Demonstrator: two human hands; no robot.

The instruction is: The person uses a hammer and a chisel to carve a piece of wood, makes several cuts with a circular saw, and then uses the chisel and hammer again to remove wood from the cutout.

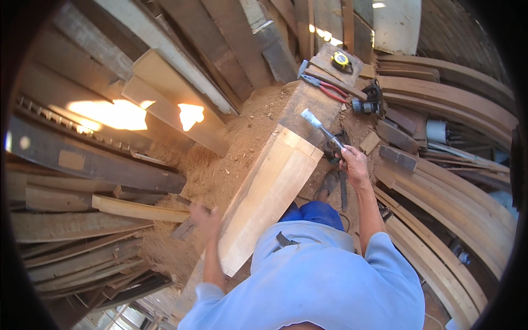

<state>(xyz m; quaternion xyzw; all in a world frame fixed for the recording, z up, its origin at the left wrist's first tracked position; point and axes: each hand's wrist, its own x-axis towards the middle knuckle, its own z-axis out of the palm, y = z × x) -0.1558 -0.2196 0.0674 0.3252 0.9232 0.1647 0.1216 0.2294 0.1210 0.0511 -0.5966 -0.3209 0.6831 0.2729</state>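
Note:
My right hand [353, 163] is closed round a long metal tool, apparently a chisel [323, 129], whose bright flared end points up and to the left. That end hangs over the far part of the work plank, beyond the pale wooden board [269, 190]. The board lies lengthwise in front of me, with joint lines across its far end. My left hand [205, 221] is smeared by motion beside the board's left edge, above the sawdust. Its fingers are too blurred to read. A dark wood scrap [190, 201] shows close to it.
Red-handled pliers [330, 89], a yellow tape measure [341, 59] and a dark power tool [369, 98] sit at the plank's far end. Sawdust [247, 124] covers the ground. Leaning boards [82, 148] crowd the left; stacked curved timbers [440, 192] fill the right.

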